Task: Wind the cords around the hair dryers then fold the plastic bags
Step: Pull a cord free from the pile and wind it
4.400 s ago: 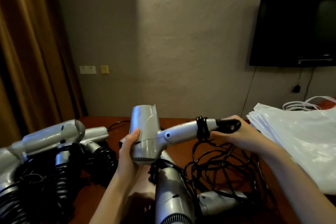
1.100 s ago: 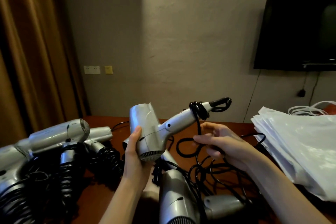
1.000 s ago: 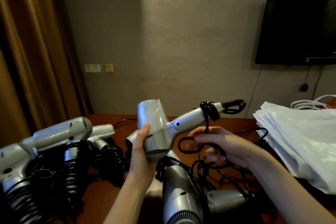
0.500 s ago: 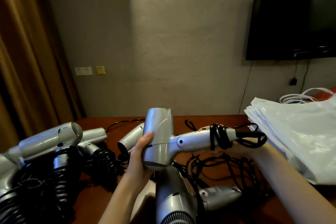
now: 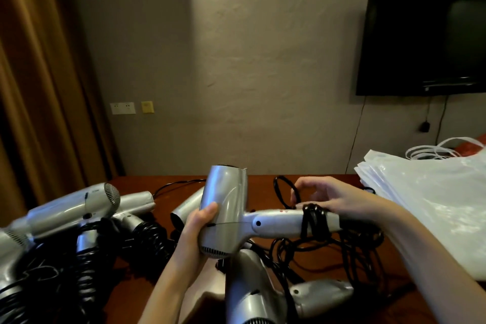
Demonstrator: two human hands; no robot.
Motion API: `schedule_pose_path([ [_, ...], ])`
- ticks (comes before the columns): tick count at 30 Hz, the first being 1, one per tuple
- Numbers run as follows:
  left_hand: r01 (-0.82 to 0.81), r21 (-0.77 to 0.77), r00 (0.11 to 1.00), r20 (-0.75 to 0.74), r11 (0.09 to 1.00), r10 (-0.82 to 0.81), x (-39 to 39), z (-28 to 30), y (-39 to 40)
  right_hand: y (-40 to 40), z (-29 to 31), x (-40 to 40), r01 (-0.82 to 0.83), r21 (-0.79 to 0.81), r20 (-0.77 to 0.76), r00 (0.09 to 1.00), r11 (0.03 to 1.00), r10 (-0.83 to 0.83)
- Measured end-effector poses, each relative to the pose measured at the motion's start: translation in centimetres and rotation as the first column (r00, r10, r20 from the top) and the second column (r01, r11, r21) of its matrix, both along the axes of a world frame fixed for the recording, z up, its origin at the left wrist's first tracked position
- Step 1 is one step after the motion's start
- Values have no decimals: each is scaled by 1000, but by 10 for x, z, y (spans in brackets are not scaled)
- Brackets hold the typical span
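Note:
My left hand [image 5: 197,229] grips the barrel of a silver hair dryer [image 5: 226,205], held above the table with its handle pointing right. A black cord [image 5: 314,221] is wound a few turns around that handle. Behind the handle, my right hand [image 5: 331,198] pinches a loop of this cord, which arcs up and to the left of the fingers. The loose remainder of the cord [image 5: 342,252] hangs in a tangle on the table below. A stack of white plastic bags [image 5: 431,208] lies at the right.
Several silver hair dryers with wound black cords [image 5: 79,218] are piled at the left. Another dryer [image 5: 257,294] lies just below my hands, and one more [image 5: 188,205] behind the held one. The brown table [image 5: 136,287] ends at a wall holding a TV [image 5: 423,42].
My right hand has carried the cord round the handle several more times, from beneath it to behind and above it. The wound band on the handle has grown thicker. My left hand kept its grip.

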State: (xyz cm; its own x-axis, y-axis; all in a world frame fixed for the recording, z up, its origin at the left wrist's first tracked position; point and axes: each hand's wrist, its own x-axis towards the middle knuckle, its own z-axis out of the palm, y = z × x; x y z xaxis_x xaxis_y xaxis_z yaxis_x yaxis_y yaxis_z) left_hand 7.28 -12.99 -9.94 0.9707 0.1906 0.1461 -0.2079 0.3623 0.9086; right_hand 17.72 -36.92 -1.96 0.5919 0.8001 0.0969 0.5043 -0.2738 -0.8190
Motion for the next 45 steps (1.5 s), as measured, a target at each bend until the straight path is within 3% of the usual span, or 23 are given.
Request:
schedule_pose_path([
  [9, -178, 163, 982, 98, 970, 163, 8, -2, -6, -7, 17, -18, 170, -52, 140, 977, 984, -161],
  [11, -209, 200, 973, 135, 957, 185, 9, -1, -6, -1, 17, -21, 192, 8, 164, 968, 981, -191],
  [15, -258, 189, 951, 221, 947, 215, 8, 0, -4, 7, 16, -25, 251, 161, 372, 880, 954, -294],
  [22, -350, 159, 917, 257, 923, 304, 9, -2, 4, 8, 22, -30, 266, 472, 364, 809, 840, -461],
  [28, -487, 193, 865, 241, 852, 440, 10, -8, 5, 9, 27, -43, 207, 468, 515, 726, 859, -455],
  [31, -532, 153, 842, 198, 833, 501, 11, -11, 6, 12, 26, -43, 280, 317, 452, 795, 906, -404],
  [35, -577, 90, 812, 166, 812, 559, 10, -9, 3, 18, 17, -37, 351, 112, 246, 897, 930, -368],
  [41, -576, 6, 814, 94, 818, 573, 9, -7, 1, 24, 4, -36, 133, -97, 65, 990, 986, -127],
  [45, -498, -112, 859, 74, 860, 507, 11, -8, -3, 27, -3, -34, -17, -104, -77, 997, 994, 9],
])
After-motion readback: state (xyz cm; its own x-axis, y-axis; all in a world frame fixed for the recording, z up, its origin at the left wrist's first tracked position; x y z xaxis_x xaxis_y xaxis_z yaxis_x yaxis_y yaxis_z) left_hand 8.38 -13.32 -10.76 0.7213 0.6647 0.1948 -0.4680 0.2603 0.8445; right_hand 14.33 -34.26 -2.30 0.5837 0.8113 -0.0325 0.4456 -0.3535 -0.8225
